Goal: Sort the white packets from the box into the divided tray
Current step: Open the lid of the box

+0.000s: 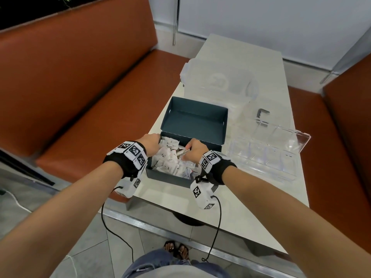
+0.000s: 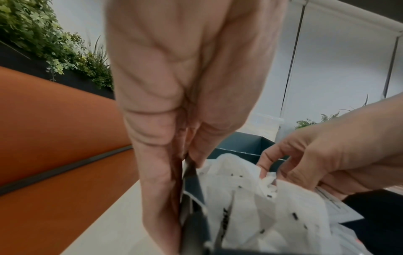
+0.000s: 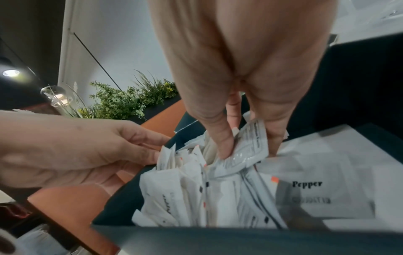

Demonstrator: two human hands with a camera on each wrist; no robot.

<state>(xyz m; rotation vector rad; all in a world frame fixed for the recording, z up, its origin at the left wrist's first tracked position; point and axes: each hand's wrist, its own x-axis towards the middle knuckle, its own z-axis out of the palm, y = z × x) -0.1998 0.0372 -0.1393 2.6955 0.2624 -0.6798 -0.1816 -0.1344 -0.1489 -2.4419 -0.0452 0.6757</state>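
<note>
From the head view, the dark box (image 1: 192,137) sits on the pale desk (image 1: 230,207) at its left edge, its lid folded back on the far side, and the near half is heaped with white packets (image 1: 168,159). The left hand (image 1: 150,144) is at the box's left wall, apparently to steady it, while the right hand (image 1: 193,150) reaches down into the heap. The clear divided tray (image 1: 265,157) lies just right of the box, so each packet has only a short trip across; I see nothing plainly in its compartments, though the clear plastic makes that hard to judge. A larger clear container (image 1: 218,81) stands on the far side. From the left wrist, the left hand (image 2: 185,103) has thumb and fingers closed together over the thin left wall of the box (image 2: 194,186), pinching it, which fits a bracing hold; the packets (image 2: 250,198) crowd right against that wall, and the right hand (image 2: 316,155) hovers over them with fingers curled. From the right wrist, the right hand (image 3: 240,86) has its thumb and fingers curled round one glossy packet (image 3: 248,148) covered in small print, raised partly out of the pile, with a flat sachet marked Pepper (image 3: 309,186) lying nearby. In my judgement sorting is barely begun, since the box remains nearly full.
</note>
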